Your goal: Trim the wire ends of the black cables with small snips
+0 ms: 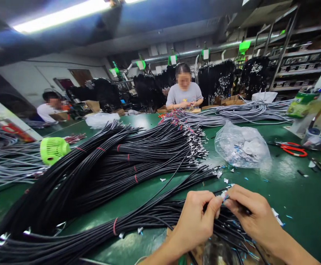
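Two hands met low over the green tabletop [287, 191]: the left hand [195, 221] and right hand [250, 213] each pinched one black cable's end [224, 197] between fingertips, steadying it above the bundled black cables [116, 165]; a plastic bag [241, 147] lay near.

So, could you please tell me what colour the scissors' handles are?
Red: the scissors lie on the green table, clearest in the head view.

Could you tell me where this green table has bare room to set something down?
Bare green table lies right of the right hand, below the clear plastic bag and red scissors. Black cable bundles crowd the left and centre; scraps litter the patch near the left hand.
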{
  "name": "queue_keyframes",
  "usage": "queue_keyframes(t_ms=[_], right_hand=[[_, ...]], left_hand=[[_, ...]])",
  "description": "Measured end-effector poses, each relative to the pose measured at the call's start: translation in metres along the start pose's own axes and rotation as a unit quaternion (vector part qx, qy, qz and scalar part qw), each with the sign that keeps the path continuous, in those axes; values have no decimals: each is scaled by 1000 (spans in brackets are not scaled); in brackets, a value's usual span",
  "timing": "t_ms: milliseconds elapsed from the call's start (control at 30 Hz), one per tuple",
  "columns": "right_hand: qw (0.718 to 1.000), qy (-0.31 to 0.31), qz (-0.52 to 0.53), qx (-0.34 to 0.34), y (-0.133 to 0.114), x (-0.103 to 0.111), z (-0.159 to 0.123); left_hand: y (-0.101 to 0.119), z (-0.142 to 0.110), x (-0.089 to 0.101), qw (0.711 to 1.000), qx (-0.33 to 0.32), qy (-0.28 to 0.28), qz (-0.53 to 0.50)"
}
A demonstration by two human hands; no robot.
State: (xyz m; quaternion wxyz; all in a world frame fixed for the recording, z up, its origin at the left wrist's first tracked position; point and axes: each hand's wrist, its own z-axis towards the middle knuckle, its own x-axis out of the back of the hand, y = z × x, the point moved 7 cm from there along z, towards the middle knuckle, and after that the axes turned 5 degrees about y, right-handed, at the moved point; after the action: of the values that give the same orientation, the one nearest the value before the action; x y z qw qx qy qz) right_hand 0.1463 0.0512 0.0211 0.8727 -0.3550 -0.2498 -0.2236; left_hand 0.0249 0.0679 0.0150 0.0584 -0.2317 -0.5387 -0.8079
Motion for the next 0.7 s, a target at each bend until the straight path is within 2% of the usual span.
queue_keyframes(t_ms=[67,100,167,233,300,333,400,467,533,600,700], right_hand=[[999,18,-31,33,-6,2,-2],[999,18,-28,26,-9,2,-3],[998,-14,43,-42,-10,-2,-3],[973,-65,173,-138,-10,-12,-5],[948,-85,242,-187,-9,-17,-6],[953,-75,230,-182,-8,-15,-5],[985,-19,126,-114,-7,-3,0],[996,23,54,-65,-5,5,3],[989,22,94,-111,4,2,3],[952,10,210,-223,15,-11,-2],[855,34,362,-369,27,-26,-13]], left_hand=[[-3,1,0,1000,14,1,-5],[-4,2,0,1000,21,-6,-14],[-6,3,-1,996,32,-53,-57],[-3,3,-4,984,34,-126,-121],[0,3,-6,974,33,-158,-157],[-1,4,-5,978,33,-141,-152],[-4,6,-2,991,35,-70,-112],[-7,5,-2,996,39,-18,-80],[-8,3,-7,996,37,-16,-78],[-7,2,-10,995,35,-33,-88],[-7,2,-10,993,35,-48,-106]])
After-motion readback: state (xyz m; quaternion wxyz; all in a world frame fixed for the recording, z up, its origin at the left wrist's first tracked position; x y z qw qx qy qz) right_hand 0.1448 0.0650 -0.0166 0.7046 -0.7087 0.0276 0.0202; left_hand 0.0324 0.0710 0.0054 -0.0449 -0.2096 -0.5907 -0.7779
